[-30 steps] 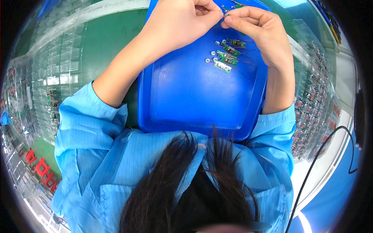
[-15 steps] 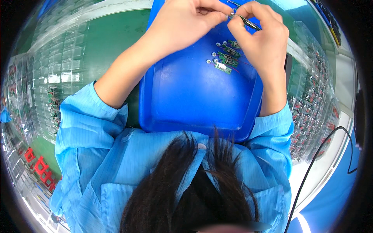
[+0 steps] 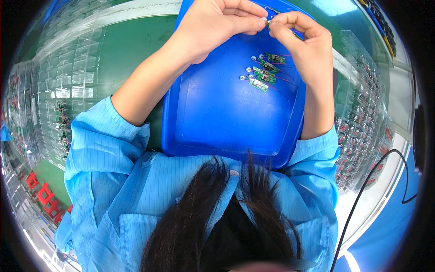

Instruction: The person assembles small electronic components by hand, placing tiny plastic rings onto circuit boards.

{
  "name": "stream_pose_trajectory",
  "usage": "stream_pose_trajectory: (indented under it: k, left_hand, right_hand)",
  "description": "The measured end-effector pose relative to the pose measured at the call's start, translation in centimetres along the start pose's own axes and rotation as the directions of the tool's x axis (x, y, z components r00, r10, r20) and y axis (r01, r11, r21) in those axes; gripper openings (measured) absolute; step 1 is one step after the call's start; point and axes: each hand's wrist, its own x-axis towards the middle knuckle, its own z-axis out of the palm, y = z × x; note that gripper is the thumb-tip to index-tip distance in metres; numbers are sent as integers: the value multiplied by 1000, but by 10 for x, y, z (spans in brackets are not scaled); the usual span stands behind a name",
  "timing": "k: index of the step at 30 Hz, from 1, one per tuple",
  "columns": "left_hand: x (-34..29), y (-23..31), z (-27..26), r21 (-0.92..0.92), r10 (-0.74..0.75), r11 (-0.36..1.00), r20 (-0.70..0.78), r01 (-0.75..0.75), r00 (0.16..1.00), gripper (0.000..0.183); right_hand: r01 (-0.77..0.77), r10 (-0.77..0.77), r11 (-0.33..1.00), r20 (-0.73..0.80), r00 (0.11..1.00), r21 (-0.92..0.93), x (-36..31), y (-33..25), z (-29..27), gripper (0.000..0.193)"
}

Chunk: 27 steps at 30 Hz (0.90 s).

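Both my hands are raised over the far end of a blue plastic tray [image 3: 217,113]. My right hand [image 3: 308,43] pinches a small green circuit board [image 3: 294,33], mostly covered by its fingers. Thumb and index finger of my left hand [image 3: 215,27] close on a tiny round pale part [image 3: 264,19] at the board's near-left end; whether it is joined to the board is too small to tell. Below the hands, several similar green circuit boards [image 3: 265,76] lie in a loose row in the tray, with small round metallic parts [image 3: 248,70] and thin red wires attached.
Clear plastic blister trays [image 3: 68,81] are stacked on the green mat at the left. More blister trays filled with small wired parts [image 3: 362,127] stand at the right. Red plastic pieces [image 3: 45,194] lie at the lower left; a black cable [image 3: 362,190] loops at the lower right.
My right hand has turned and its fingers have closed further over the circuit board, so less of it shows. The left fingertips stay near its end. The tray appears slightly lower in view.
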Motion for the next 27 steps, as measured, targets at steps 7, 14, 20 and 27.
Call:
stream_pose_trajectory:
  k: [7, 14, 20, 27]
  left_hand:
    - [-2, 15, 14, -212, -171, 962, 18, 171, 985, 17]
    - [-2, 7, 13, -267, -165, 951, -18, 154, 986, 14]
    - [-2, 2, 22, -271, -132, 956, -58, 112, 990, 15]
    - [-14, 22, 35, -5, 27, 1000, -144, -27, 989, 13]
  right_hand:
    - [178, -232, 931, -141, 962, -317, -4, -10, 7, 11]
    - [218, -400, 744, -160, 902, -631, -14, -48, 27, 8]
    - [572, -696, 692, -200, 689, -440, 4, -5, 32, 8]
    - [214, -370, 777, -155, 916, -593, -15, -53, 22, 10]
